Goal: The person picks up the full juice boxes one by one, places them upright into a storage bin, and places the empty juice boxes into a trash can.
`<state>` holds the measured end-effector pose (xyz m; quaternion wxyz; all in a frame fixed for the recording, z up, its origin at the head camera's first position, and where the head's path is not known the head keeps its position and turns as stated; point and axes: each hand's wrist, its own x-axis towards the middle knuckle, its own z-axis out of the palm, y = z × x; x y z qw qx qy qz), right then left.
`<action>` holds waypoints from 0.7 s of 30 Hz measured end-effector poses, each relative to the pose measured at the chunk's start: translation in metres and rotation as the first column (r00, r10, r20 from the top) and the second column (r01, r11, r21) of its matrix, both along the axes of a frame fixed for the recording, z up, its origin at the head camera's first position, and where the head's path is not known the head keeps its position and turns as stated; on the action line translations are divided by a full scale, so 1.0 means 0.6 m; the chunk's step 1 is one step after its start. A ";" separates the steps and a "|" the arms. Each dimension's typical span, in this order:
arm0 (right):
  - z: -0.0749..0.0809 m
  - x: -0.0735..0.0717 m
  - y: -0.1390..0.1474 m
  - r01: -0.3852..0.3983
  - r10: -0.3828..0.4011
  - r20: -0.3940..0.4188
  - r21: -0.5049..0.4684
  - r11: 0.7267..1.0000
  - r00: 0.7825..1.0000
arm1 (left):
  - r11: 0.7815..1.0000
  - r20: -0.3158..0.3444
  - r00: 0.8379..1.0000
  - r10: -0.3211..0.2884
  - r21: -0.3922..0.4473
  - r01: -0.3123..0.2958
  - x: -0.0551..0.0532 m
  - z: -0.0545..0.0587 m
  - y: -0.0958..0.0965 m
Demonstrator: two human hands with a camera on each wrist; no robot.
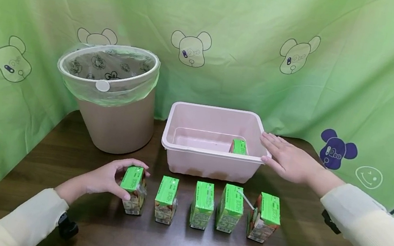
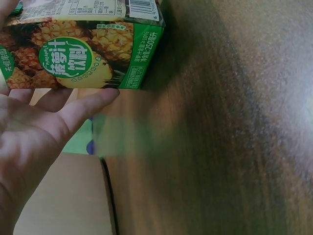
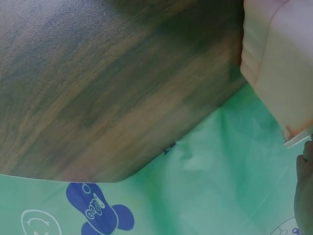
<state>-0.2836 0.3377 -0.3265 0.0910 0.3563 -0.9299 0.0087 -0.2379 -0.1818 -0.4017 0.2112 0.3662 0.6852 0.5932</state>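
Note:
My left hand (image 1: 111,178) grips the leftmost juice box (image 1: 134,190), thumb on its near side and fingers round the far side. In the left wrist view, this pineapple juice box (image 2: 73,51) shows its printed front, and the fingers reach along one edge. My right hand (image 1: 288,158) rests with straight fingers against the right rim of a pink plastic basin (image 1: 210,164). Only a bit of that hand (image 3: 304,191) appears in the right wrist view, by the basin's wall (image 3: 288,73). Inside the basin sits one green-topped juice box (image 1: 239,147).
Several more juice boxes stand in a row on the table: one (image 1: 166,200), a middle one (image 1: 203,205), another (image 1: 230,209) with a white straw (image 1: 246,199) by its top, and a slightly turned one (image 1: 265,217). A lined trash bin (image 1: 115,123) stands back left, before a green curtain (image 1: 238,9).

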 end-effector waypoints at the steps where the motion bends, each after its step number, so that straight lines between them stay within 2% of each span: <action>1: 0.000 0.000 0.000 0.002 -0.002 0.002 0.000 1.000 1.000 | 1.000 -0.005 1.000 0.007 -0.001 -0.007 0.000 0.001 -0.001; 6: -0.002 -0.002 0.001 -0.005 0.005 -0.005 0.002 1.000 1.000 | 1.000 -0.029 0.999 0.020 0.000 -0.020 0.000 0.015 -0.004; 21: 0.002 -0.002 0.003 -0.012 0.012 0.017 0.015 1.000 1.000 | 0.998 -0.126 0.990 0.061 -0.019 -0.064 -0.009 0.078 -0.012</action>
